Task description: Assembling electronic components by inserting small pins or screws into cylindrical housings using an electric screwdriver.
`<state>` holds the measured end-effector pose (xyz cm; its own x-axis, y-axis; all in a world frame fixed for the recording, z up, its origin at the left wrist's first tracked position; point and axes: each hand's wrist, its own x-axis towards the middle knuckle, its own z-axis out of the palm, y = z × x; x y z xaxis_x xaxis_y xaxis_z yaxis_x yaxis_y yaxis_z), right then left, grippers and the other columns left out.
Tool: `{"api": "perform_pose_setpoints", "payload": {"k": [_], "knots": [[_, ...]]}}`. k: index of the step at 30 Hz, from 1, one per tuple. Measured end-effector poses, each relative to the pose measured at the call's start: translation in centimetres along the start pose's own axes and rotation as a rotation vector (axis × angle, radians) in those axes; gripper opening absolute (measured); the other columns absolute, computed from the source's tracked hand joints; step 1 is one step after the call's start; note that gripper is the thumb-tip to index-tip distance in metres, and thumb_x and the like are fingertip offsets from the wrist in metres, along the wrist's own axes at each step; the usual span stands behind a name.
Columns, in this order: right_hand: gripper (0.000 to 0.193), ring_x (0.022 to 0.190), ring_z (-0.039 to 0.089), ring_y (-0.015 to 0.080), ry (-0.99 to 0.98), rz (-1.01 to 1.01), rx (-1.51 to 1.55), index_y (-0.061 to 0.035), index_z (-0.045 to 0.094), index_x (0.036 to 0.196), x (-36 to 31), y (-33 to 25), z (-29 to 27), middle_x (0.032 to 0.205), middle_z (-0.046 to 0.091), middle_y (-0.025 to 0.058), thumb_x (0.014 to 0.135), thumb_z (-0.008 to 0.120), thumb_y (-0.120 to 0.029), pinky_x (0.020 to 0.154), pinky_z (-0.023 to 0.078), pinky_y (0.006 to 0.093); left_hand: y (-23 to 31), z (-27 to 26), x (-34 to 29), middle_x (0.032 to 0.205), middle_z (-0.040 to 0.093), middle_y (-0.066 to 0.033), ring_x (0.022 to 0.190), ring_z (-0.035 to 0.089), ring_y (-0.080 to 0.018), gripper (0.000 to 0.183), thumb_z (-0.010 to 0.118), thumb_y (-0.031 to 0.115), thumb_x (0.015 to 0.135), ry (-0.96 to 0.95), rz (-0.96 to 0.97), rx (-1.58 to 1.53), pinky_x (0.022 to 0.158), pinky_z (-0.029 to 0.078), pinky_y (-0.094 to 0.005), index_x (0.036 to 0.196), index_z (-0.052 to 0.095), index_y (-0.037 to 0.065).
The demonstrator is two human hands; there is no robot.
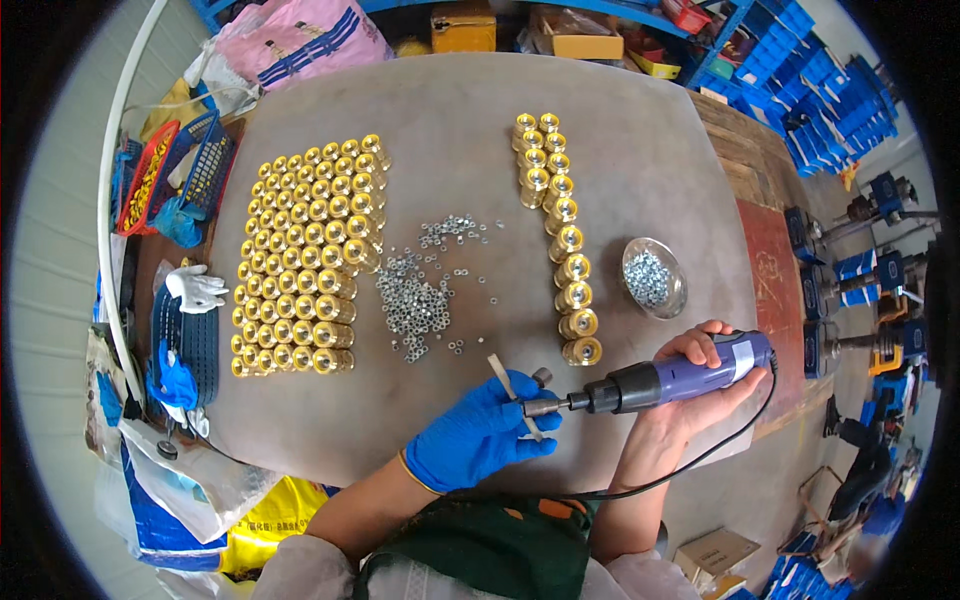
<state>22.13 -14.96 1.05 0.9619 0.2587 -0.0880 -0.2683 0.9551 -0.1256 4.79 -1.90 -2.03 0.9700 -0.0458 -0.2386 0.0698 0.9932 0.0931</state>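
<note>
In a blue glove, my left hand point(472, 432) is closed around a narrow, flat metal strip point(498, 374), whose two ends stick out past the fingers. A small dark cylindrical part point(542, 377) shows beside those fingers; its link to the strip is unclear. My bare right hand point(693, 407) grips a purple and black electric screwdriver point(690, 380), lying nearly level. Its socket bit point(543, 407) reaches the strip at my left fingertips; glove and bit hide the contact. Loose small nuts point(413, 305) lie in a pile beyond my left hand.
Brass cylindrical fittings point(310, 255) stand in a block at left on the grey table point(450, 130). More fittings point(568, 240) form a column right of centre, beside a metal bowl point(672, 302) of nuts. A black cord point(690, 470) hangs from the screwdriver. Baskets point(205, 165) line the left edge.
</note>
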Motion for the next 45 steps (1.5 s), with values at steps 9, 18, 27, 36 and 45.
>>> {"api": "perform_pose_setpoints", "payload": {"k": [9, 18, 27, 36, 45], "knots": [[0.047, 0.059, 0.051, 0.0116, 0.006, 0.028, 0.088, 0.0009, 0.045, 0.094, 0.4, -0.2, -0.9, 0.085, 0.052, 0.0111, 0.071, 0.067, -0.034, 0.056, 0.047, 0.0235, 1.2, 1.7, 0.8, 0.107, 0.055, -0.0044, 0.093, 0.055, -0.0175, 0.024, 0.053, 0.014, 0.086, 0.079, -0.12, 0.302, 0.077, 0.048, -0.0335, 0.11, 0.052, 0.01], [0.053, 0.061, 0.049, 0.0131, -0.036, -0.061, 0.019, -0.001, 0.047, 0.097, 1.1, -3.0, -1.6, 0.089, 0.052, 0.0103, 0.075, 0.06, -0.047, 0.058, 0.045, 0.0252, 10.8, -2.3, 6.1, 0.076, 0.059, -0.0116, 0.063, 0.053, -0.0198, 0.018, 0.055, 0.016, 0.083, 0.298, 0.802, 2.051, 0.057, 0.043, -0.0284, 0.096, 0.061, 0.006], [0.054, 0.06, 0.048, 0.0129, 0.012, -0.098, -0.055, -0.0001, 0.048, 0.095, 1.2, -3.0, -1.5, 0.088, 0.052, 0.0095, 0.075, 0.06, -0.049, 0.056, 0.045, 0.0252, 10.9, -3.7, 7.7, 0.071, 0.059, -0.0138, 0.057, 0.055, -0.0222, 0.021, 0.054, 0.021, 0.085, 0.456, 0.467, 1.895, 0.053, 0.044, -0.0315, 0.097, 0.06, 0.004], [0.054, 0.059, 0.047, 0.0126, 0.028, -0.082, -0.099, 0.0002, 0.048, 0.095, 1.1, -2.4, -1.2, 0.087, 0.051, 0.0089, 0.075, 0.059, -0.049, 0.055, 0.044, 0.0252, 13.8, -2.8, 9.5, 0.078, 0.059, -0.0177, 0.068, 0.057, -0.0336, 0.025, 0.05, 0.025, 0.086, 0.05, 0.278, 2.584, 0.06, 0.045, -0.0393, 0.096, 0.06, 0.005], [0.053, 0.06, 0.047, 0.0126, 0.019, -0.06, -0.124, 0.0001, 0.047, 0.095, 0.8, -2.6, -0.8, 0.087, 0.051, 0.008, 0.076, 0.059, -0.048, 0.056, 0.043, 0.0243, 16.7, -1.3, 2.5, 0.065, 0.056, -0.0099, 0.056, 0.051, -0.0171, 0.017, 0.059, 0.02, 0.081, 0.625, 0.714, 2.159, 0.055, 0.042, -0.0302, 0.087, 0.059, 0.004]]}}
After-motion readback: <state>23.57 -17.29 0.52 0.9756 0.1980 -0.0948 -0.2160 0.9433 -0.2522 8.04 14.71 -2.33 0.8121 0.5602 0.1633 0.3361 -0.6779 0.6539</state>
